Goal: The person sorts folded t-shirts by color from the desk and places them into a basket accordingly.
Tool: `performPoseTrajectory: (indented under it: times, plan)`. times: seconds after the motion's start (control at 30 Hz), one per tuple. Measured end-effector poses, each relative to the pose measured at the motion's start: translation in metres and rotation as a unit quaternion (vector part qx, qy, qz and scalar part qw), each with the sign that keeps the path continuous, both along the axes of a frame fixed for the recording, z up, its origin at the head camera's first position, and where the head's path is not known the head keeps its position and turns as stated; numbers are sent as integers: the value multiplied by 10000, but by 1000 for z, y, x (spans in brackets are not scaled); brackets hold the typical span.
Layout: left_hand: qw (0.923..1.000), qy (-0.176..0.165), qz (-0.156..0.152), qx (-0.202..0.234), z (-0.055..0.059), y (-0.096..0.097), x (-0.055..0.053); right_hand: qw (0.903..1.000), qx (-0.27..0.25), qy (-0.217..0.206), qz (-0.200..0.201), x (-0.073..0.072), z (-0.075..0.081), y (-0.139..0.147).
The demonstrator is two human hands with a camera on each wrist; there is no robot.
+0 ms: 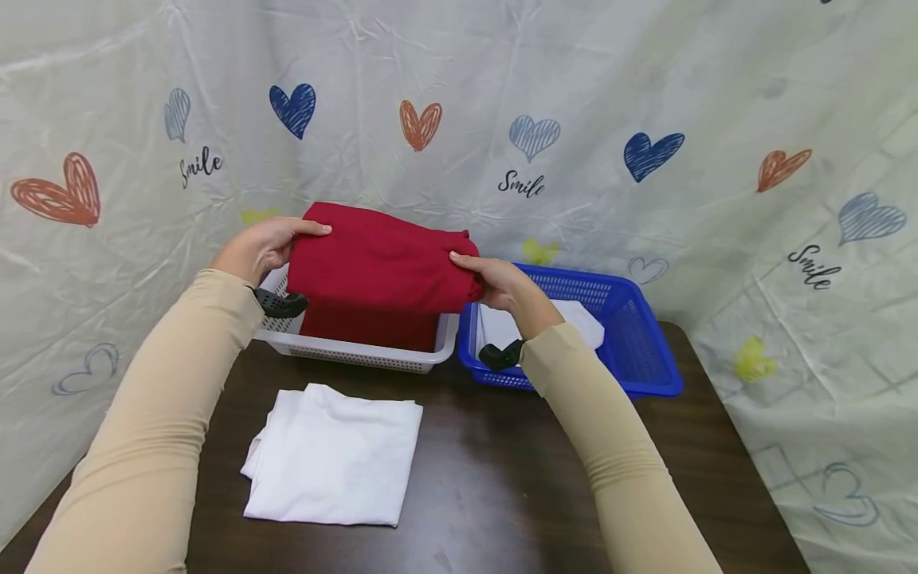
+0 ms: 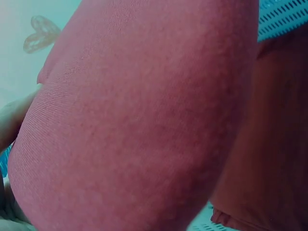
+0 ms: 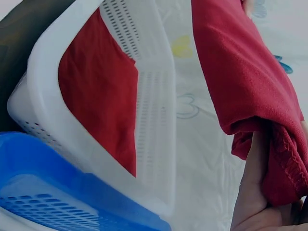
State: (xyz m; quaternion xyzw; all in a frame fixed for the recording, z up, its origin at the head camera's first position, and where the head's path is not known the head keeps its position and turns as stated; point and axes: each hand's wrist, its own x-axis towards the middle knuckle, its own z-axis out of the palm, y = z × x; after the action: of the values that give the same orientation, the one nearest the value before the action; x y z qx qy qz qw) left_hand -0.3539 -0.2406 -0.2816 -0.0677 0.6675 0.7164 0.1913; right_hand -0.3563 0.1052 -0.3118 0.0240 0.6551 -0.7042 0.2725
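Observation:
A folded red cloth [image 1: 380,259] is held up by both hands over the white basket [image 1: 344,351]. My left hand [image 1: 261,245] pinches its left end, thumb on top. At its right end my right hand [image 1: 502,287] grips it the same way; the right wrist view shows fingers tucked under the cloth's rolled edge. Inside the white basket lies another red cloth [image 3: 98,91], apart from the held one and partly hidden beneath it in the head view. The held cloth fills most of the left wrist view.
To the right stands a blue basket [image 1: 638,335] with a folded white cloth [image 1: 584,323] in it, partly behind my right forearm. Another folded white cloth [image 1: 337,458] lies on the dark table [image 1: 495,478] in front. A curtain with printed hearts [image 1: 459,72] hangs behind.

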Motion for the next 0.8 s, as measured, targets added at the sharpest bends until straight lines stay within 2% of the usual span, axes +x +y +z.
performPoseTrajectory:
  times: [0.23,0.43,0.57,0.67,0.8]
  plan:
    - [9997,-117,219,-13,2,-10,-1,10000,40,-75,-29,-8,3,-12]
    - [9995,-9,322,3,2,-16,-1,9996,-212,-168,-60,-15,0,-22]
    - [9992,-88,402,-18,-2,-20,-1,9996,-176,-194,-136,-19,-5,-29]
    - [9984,-252,505,-35,-7,-22,-1,9995,-89,-227,-199,-22,-11,-35]
    - [9976,-310,607,-85,-17,-26,-1,9988,-115,-351,-326,-24,-18,-44]
